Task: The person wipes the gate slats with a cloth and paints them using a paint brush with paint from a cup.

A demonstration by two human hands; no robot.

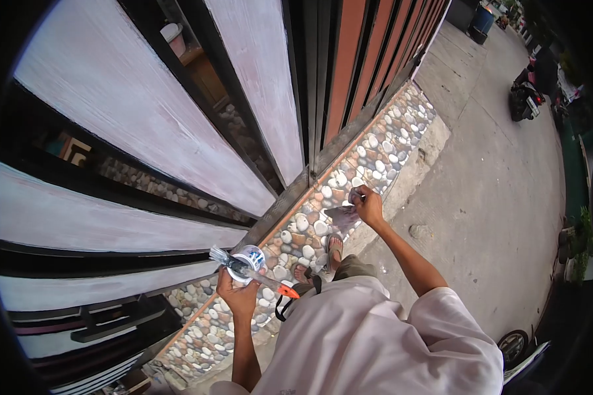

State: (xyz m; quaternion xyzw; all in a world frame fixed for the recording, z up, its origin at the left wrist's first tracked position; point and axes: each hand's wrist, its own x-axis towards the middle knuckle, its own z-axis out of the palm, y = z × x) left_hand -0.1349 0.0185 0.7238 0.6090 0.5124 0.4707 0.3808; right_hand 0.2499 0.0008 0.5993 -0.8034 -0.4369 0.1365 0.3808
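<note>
My left hand [238, 295] is wrapped round a small white paint cup [249, 258] at the lower left of centre. A paintbrush [260, 278] with pale wet bristles and an orange handle end lies across the cup's top. Right of centre, my right hand [367, 203] pinches a dark, paint-stained rag [342, 216] that hangs from its fingers above the pebbles. Beside the cup stand gate slats [112, 207] coated in whitish paint.
Brown-red slats [344, 62] continue along the black gate frame. A pebbled strip [375, 155] runs beneath it, with my sandalled feet [335, 247] on it. On the concrete road [481, 178] are a motorcycle [524, 99] and, farther off, a blue barrel [482, 21].
</note>
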